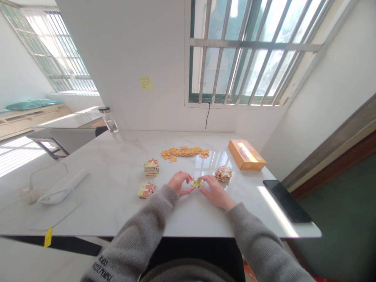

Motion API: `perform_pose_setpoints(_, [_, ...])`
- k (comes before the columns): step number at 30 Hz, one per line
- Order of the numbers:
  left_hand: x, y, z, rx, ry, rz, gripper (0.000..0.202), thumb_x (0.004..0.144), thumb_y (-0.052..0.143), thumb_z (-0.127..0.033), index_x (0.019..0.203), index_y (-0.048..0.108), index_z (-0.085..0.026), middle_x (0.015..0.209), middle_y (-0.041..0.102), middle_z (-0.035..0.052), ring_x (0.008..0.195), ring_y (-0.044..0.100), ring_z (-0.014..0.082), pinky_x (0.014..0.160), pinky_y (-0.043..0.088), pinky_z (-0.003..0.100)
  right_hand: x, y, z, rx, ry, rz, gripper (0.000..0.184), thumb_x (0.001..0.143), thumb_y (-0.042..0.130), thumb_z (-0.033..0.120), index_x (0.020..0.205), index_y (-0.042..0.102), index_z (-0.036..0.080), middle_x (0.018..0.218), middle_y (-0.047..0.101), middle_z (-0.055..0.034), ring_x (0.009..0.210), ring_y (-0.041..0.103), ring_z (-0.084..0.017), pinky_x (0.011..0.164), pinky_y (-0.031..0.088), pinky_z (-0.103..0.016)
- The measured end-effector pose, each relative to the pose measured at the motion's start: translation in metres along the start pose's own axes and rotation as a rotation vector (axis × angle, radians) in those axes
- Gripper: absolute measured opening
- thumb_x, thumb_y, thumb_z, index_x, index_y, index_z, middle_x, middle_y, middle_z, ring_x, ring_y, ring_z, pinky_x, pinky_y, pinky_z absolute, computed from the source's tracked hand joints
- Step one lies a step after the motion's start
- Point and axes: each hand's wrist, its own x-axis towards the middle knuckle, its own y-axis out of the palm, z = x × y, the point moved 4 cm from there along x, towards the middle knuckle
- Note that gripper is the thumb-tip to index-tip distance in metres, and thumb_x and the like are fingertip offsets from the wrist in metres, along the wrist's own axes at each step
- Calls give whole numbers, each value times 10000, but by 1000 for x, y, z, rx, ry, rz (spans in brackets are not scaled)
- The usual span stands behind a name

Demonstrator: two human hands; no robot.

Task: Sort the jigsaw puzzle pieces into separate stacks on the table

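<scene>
My left hand (178, 183) and my right hand (216, 192) rest on the white marble table (111, 184), their fingertips pinching from both sides a small yellow jigsaw piece cluster (196, 183). Its lower part is hidden by my fingers. Left of my left hand stand a stack of puzzle pieces (151, 167) and a lower, looser stack (146, 190). Right of my right hand sits a round pile of pieces (223, 174). Farther ahead, orange pieces (183, 152) lie spread in a long band.
An orange box (246, 154) lies at the table's far right, and a black tablet (286, 200) sits near the right edge. A white cabled device (63, 186) lies at the left, and a glass bottle (108, 119) stands at the far corner.
</scene>
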Motion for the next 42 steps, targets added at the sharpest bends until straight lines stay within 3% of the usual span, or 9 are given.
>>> perform_pose_setpoints(8, [2,-9,-19,-57,66,-95,232,771,744,-307,802,533,-215,986,671,70,924,636,205,859,530,372,3,4,-5,349,205,-14,327,893,595,299,1209,569,215,962,649,-42,826,606,-170,773,518,-337])
perform_pose_setpoints(14, [1,-2,-24,-113,90,-24,178,758,715,-215,894,601,-217,1004,609,65,930,635,198,868,546,355,5,3,-8,657,356,-36,237,881,565,313,1087,574,195,832,649,-16,737,603,-153,697,504,-312])
perform_pose_setpoints(19, [-2,4,-29,-69,98,-26,191,762,699,-197,939,632,-219,1076,601,81,993,605,215,919,535,382,5,3,-9,583,355,-76,100,842,519,228,921,566,190,728,575,26,649,557,-127,642,474,-283])
perform_pose_setpoints(22, [-2,5,-37,-43,137,-10,244,750,709,-192,981,640,-227,1183,612,82,1025,575,222,959,518,402,4,8,-9,583,336,-22,106,853,507,240,928,564,193,738,594,24,668,578,-135,649,484,-283])
perform_pose_setpoints(26, [-2,3,-43,-36,177,10,249,724,677,-130,950,649,-232,1180,644,61,1033,558,218,960,507,385,3,10,-7,581,322,16,105,868,517,266,920,570,192,774,605,11,687,579,-139,656,486,-285])
perform_pose_setpoints(32, [-2,-4,-39,53,62,13,252,629,678,-91,838,637,-225,1097,646,58,1034,540,243,954,462,401,4,7,-9,592,309,-77,326,911,529,356,1207,498,224,864,559,8,736,577,-143,678,491,-291])
perform_pose_setpoints(37, [-3,-25,-37,146,-43,-122,237,613,661,-90,810,606,-210,1064,642,61,1021,524,248,950,429,400,3,6,-15,460,285,-140,362,940,483,358,1274,464,221,879,541,-3,701,550,-141,660,482,-297])
perform_pose_setpoints(42, [-5,-83,-13,277,-98,-168,176,677,631,-131,829,600,-214,1092,635,57,1049,522,247,1014,374,413,1,9,-6,340,221,-32,355,942,465,308,1284,469,216,829,542,2,687,532,-139,638,453,-277])
